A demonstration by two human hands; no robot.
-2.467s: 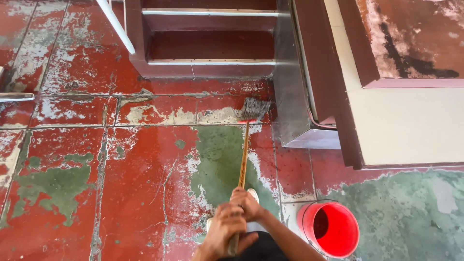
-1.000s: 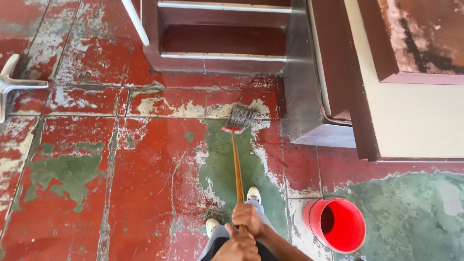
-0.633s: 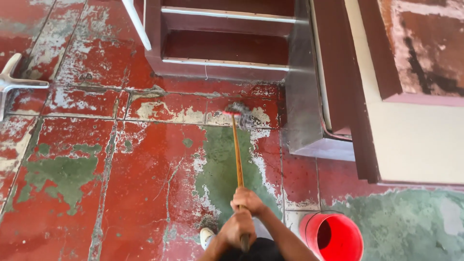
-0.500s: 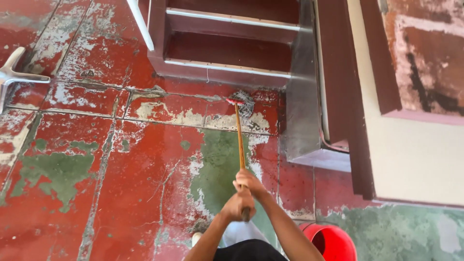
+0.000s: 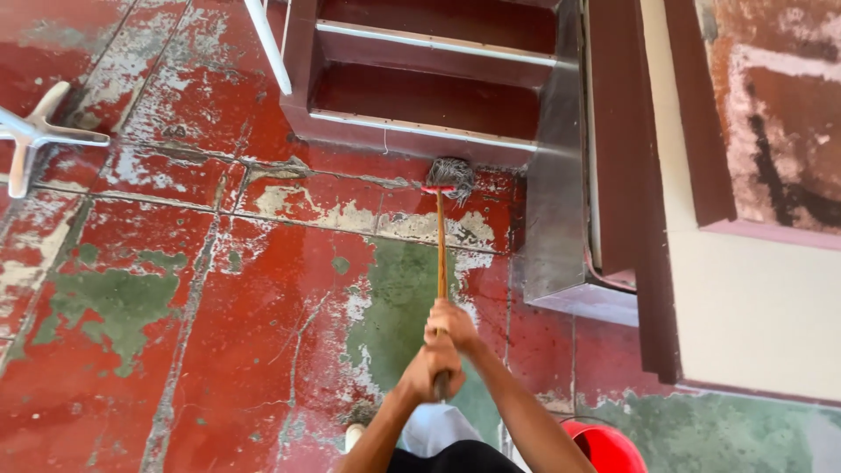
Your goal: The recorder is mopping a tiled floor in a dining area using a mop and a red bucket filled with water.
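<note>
Lying at nine o'clock, a white metal chair foot (image 5: 35, 136) rests on the worn red floor (image 5: 175, 289), whose paint has peeled to green and grey patches. Near six o'clock the left hand (image 5: 427, 372) and the right hand (image 5: 449, 326) are both wrapped tight around the mop handle (image 5: 441, 241), the right one higher up. At twelve o'clock the grey mop head (image 5: 449, 173) touches the floor just beside the bottom stair step (image 5: 412, 131). A red bucket (image 5: 604, 445) sits at five o'clock.
</note>
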